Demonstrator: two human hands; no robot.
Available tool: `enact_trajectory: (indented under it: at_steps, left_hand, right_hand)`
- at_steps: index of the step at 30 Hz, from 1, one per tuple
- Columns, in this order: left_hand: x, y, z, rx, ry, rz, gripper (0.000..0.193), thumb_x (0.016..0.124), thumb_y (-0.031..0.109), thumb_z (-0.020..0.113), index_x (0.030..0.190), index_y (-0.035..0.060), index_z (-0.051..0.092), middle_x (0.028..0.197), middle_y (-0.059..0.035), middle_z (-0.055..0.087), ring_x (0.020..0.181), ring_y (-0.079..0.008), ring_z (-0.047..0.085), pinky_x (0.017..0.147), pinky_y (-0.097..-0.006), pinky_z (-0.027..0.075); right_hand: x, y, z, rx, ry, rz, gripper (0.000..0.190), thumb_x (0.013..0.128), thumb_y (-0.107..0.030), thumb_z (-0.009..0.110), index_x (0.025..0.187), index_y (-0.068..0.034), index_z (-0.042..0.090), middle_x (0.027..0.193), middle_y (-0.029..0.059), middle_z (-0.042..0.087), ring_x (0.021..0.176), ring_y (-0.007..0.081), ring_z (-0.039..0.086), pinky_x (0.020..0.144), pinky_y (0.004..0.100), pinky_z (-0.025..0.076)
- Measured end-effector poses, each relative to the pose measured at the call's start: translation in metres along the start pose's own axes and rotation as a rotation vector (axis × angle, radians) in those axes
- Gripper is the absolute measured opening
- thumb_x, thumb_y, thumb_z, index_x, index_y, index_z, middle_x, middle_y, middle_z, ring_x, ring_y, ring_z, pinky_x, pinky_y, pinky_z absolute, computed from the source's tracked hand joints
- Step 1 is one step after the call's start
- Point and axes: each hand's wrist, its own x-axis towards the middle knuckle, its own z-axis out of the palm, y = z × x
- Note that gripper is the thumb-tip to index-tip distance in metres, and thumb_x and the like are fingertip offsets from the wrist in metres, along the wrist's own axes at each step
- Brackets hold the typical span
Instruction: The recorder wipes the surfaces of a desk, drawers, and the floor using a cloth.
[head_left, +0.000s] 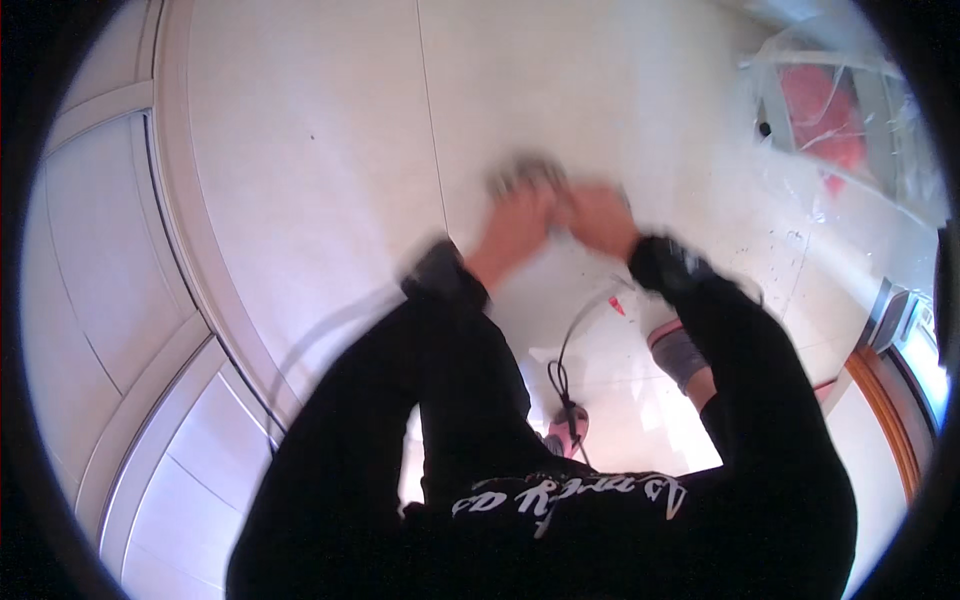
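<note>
Both of my hands meet in front of me above the pale tiled floor (322, 187), blurred by motion. My left hand (514, 225) is curled against a dark, blurred object (529, 166) whose kind I cannot tell. Touching or nearly touching it, my right hand (600, 217) has its fingers bent towards the same object; whether it grips it too is unclear. Below the hands a thin cable (562, 345) with a loop hangs or lies near my shoe. A small red piece (616, 306) lies on the floor beside the cable.
Clear plastic sheeting (847, 169) with something red (821, 112) under or in it lies at the upper right. Small dark bits (795, 236) dot the floor near it. A white panelled door or cabinet front (112, 247) runs along the left. My pink shoe (574, 427) shows below.
</note>
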Motion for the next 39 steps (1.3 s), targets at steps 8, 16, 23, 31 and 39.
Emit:
enact_trajectory:
  at_steps: [8,16,23,31,39]
  left_hand:
    - [-0.071,0.142,-0.004,-0.857,-0.382,-0.318,0.028,0.076,0.024,0.060,0.095,0.0036,0.058,0.092,-0.0195,0.063,0.091,-0.0373,0.061,0.076,-0.0451,0.049]
    - [-0.037,-0.206,-0.237,-0.583,0.385,-0.362,0.043,0.069,0.025,0.066,0.107,0.0058,0.064,0.101,-0.0139,0.063,0.091,-0.0283,0.063,0.081,-0.0360,0.051]
    - [-0.090,-0.385,-0.203,0.266,-0.067,-0.346,0.040,0.072,0.018,0.068,0.108,0.0046,0.060,0.122,-0.0193,0.050,0.114,-0.0408,0.044,0.100,-0.0474,0.036]
    - [-0.227,-0.140,-0.085,-0.055,-0.024,-0.272,0.023,0.063,0.016,0.069,0.083,0.0060,0.063,0.104,-0.0173,0.052,0.102,-0.0364,0.048,0.085,-0.0489,0.041]
    - [-0.102,0.041,-0.022,-0.483,-0.277,-0.052,0.016,0.071,0.020,0.061,0.080,0.0092,0.067,0.100,-0.0143,0.061,0.106,-0.0357,0.051,0.082,-0.0475,0.044]
  right_hand:
    - [-0.128,0.003,-0.043,0.081,-0.836,-0.008,0.041,0.069,-0.005,0.059,0.108,-0.017,0.065,0.110,0.0129,0.059,0.100,0.0332,0.058,0.084,0.0433,0.048]
    - [0.198,-0.224,-0.090,0.382,-0.002,-0.580,0.067,0.068,-0.006,0.062,0.133,-0.009,0.044,0.128,0.0169,0.047,0.122,0.0329,0.043,0.105,0.0397,0.034]
    - [0.312,-0.300,0.085,-0.309,0.061,-0.382,0.029,0.081,-0.013,0.054,0.108,-0.018,0.064,0.123,0.0075,0.052,0.109,0.0284,0.053,0.085,0.0408,0.049]
    - [0.080,-0.215,0.085,-0.177,-0.295,-0.616,0.017,0.080,-0.018,0.056,0.094,-0.017,0.067,0.115,0.0072,0.054,0.103,0.0270,0.055,0.082,0.0410,0.050]
    - [-0.041,-0.076,-0.025,-0.062,-0.805,-0.174,0.019,0.078,-0.024,0.060,0.081,-0.005,0.063,0.091,0.0166,0.063,0.084,0.0363,0.059,0.079,0.0424,0.049]
